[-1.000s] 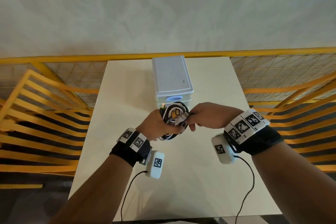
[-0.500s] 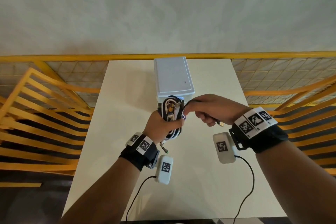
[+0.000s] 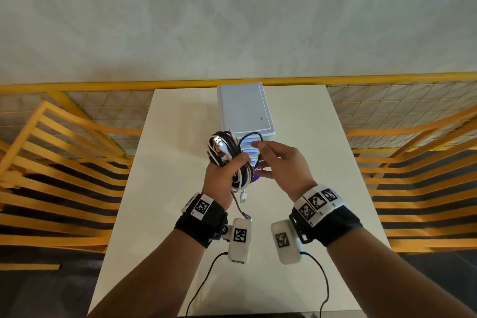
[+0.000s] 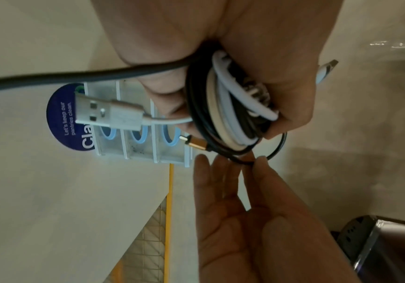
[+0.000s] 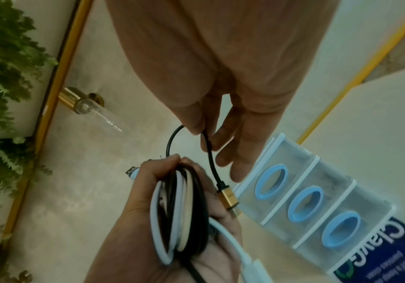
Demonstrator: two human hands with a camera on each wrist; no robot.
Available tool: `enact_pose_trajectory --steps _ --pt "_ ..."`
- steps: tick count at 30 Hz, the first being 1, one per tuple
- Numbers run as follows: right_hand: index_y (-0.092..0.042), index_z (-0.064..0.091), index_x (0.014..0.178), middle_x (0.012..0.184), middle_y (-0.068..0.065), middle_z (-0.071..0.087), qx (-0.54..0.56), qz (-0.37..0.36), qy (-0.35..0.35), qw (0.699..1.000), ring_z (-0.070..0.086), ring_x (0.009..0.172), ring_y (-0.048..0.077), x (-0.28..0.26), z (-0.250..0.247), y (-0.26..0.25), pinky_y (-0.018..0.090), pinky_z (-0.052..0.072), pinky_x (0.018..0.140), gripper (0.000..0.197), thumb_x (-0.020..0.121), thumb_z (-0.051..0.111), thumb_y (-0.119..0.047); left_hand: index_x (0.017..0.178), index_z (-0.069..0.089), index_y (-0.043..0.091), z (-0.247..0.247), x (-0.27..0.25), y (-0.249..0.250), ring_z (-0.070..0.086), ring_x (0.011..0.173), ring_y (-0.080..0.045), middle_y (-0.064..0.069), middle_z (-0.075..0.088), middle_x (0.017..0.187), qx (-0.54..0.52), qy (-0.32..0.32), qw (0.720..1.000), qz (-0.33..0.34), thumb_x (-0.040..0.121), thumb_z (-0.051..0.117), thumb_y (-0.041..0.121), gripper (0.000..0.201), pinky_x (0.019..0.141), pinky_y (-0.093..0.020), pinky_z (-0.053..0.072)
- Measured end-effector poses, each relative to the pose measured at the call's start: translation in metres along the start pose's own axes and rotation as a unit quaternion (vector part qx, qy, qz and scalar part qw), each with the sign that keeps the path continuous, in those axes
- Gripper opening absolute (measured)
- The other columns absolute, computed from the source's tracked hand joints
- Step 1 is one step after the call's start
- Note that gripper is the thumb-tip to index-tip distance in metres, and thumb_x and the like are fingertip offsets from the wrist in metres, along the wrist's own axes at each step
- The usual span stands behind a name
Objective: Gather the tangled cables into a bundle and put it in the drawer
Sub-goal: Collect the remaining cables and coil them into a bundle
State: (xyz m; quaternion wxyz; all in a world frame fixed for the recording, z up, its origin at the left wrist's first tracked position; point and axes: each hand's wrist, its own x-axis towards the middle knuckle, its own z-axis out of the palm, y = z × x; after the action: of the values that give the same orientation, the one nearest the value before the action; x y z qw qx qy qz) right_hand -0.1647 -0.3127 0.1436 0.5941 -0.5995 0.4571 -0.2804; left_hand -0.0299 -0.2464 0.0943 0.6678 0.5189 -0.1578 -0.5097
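Note:
A coil of black, white and beige cables [image 3: 228, 156] stands upright in my left hand [image 3: 232, 166], whose fingers wrap its middle; a white USB plug [image 3: 218, 140] sticks out at the top. My right hand [image 3: 259, 160] is just to its right. Thumb and forefinger pinch a thin black cable [image 5: 208, 145], the other fingers straight. That cable loops from the bundle [image 5: 179, 210] and ends in a gold plug [image 5: 228, 197]. The left wrist view shows the bundle [image 4: 233, 114] and the gold plug [image 4: 196, 143]. Behind both hands stands the white drawer unit [image 3: 242, 108], its three blue-handled drawers [image 5: 317, 201] closed.
The drawer unit stands on a white table [image 3: 180, 137] near its far edge, with a round dark blue label [image 4: 63, 118] beside its base. Yellow slatted railings [image 3: 64, 162] flank the table on both sides. A loose white plug [image 3: 243, 195] dangles under the bundle.
My left hand has lifted the bundle and turned it upright. My right hand drew a black cable end out to the right, then came back to the bundle with the cable looped over.

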Motion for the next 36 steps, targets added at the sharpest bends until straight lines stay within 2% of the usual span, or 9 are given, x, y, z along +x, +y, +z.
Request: enact_pose_trajectory --steps 7,11,15,19,23,27,31,33,36 --pt "-0.022 0.073 0.104 0.08 0.003 0.079 -0.009 -0.023 0.018 1.0 0.078 0.076 0.019 -0.002 -0.002 0.009 0.041 0.063 0.082 0.009 0.096 0.069 -0.027 0.118 0.067 -0.004 -0.003 -0.002 0.0 0.07 0.102 -0.043 -0.024 0.073 0.11 0.011 0.013 1.0 -0.024 0.077 0.084 0.015 0.048 0.09 -0.062 0.057" --pt "-0.03 0.074 0.092 0.083 -0.012 0.078 -0.134 -0.049 0.042 0.989 0.072 0.078 0.001 0.0 -0.004 0.009 0.023 0.053 0.073 0.012 0.093 0.07 -0.041 0.111 0.072 0.001 0.0 -0.007 0.006 0.072 0.09 -0.037 -0.023 0.072 0.101 0.028 -0.05 0.996 -0.066 0.078 0.081 0.012 0.036 0.074 -0.045 0.06" --pt "-0.033 0.068 0.125 0.114 -0.014 0.073 -0.103 -0.054 0.006 0.993 0.067 0.107 0.0 -0.002 -0.007 0.016 0.025 0.052 0.092 0.035 0.092 0.065 -0.046 0.103 0.074 0.002 0.004 -0.008 0.009 0.071 0.083 -0.033 -0.021 0.071 0.091 0.018 -0.027 0.999 -0.036 0.082 0.081 0.009 0.024 0.078 -0.044 0.058" --pt "-0.039 0.055 0.138 0.126 -0.008 0.07 0.0 0.073 -0.175 0.982 0.064 0.119 0.012 -0.015 -0.004 0.042 0.035 0.046 0.103 0.061 0.08 0.06 -0.052 0.09 0.066 0.006 0.004 -0.002 0.023 0.07 0.071 -0.02 -0.007 0.067 0.074 -0.126 0.022 0.992 -0.024 0.093 0.067 0.003 0.005 0.064 -0.031 0.058" --pt "-0.027 0.069 0.108 0.091 -0.022 0.067 -0.116 0.075 -0.324 0.936 0.061 0.088 0.004 -0.036 0.007 0.065 0.029 0.046 0.093 0.022 0.102 0.052 -0.041 0.085 0.064 0.011 -0.003 0.005 0.034 0.07 0.066 -0.014 -0.004 0.069 0.073 -0.185 0.028 0.982 -0.015 0.081 0.071 0.014 0.009 0.061 -0.027 0.058" --pt "-0.018 0.069 0.095 0.078 0.003 0.059 -0.062 0.121 -0.266 0.954 0.058 0.066 0.014 -0.039 -0.003 0.061 0.035 0.054 0.071 0.022 0.106 0.051 -0.021 0.085 0.067 0.009 -0.013 0.007 0.032 0.07 0.072 -0.016 -0.004 0.068 0.077 -0.178 0.039 0.983 -0.004 0.079 0.075 0.01 0.01 0.063 -0.029 0.058" --pt "-0.017 0.07 0.106 0.091 0.004 0.07 0.004 0.177 -0.285 0.942 0.067 0.082 0.017 -0.042 -0.015 0.053 0.032 0.056 0.071 0.022 0.1 0.061 -0.036 0.077 0.072 0.012 -0.018 0.004 0.031 0.07 0.074 -0.016 -0.005 0.067 0.079 -0.171 0.048 0.984 0.013 0.08 0.075 0.01 0.004 0.062 -0.029 0.058" --pt "-0.015 0.07 0.106 0.09 0.003 0.071 -0.016 0.151 -0.303 0.941 0.067 0.081 0.016 -0.042 -0.016 0.052 0.027 0.053 0.067 0.011 0.099 0.064 -0.022 0.083 0.071 0.011 -0.019 0.005 0.03 0.07 0.077 -0.018 -0.005 0.068 0.08 -0.158 0.051 0.986 0.022 0.087 0.07 0.007 0.007 0.065 -0.029 0.058" --pt "-0.01 0.073 0.098 0.081 0.004 0.07 -0.068 0.073 -0.193 0.976 0.066 0.071 0.014 -0.035 -0.018 0.047 0.028 0.051 0.062 0.007 0.094 0.067 -0.008 0.093 0.069 0.01 -0.025 0.006 0.03 0.07 0.081 -0.025 -0.009 0.068 0.087 -0.099 0.043 0.993 0.047 0.085 0.075 0.006 0.011 0.075 -0.036 0.058"
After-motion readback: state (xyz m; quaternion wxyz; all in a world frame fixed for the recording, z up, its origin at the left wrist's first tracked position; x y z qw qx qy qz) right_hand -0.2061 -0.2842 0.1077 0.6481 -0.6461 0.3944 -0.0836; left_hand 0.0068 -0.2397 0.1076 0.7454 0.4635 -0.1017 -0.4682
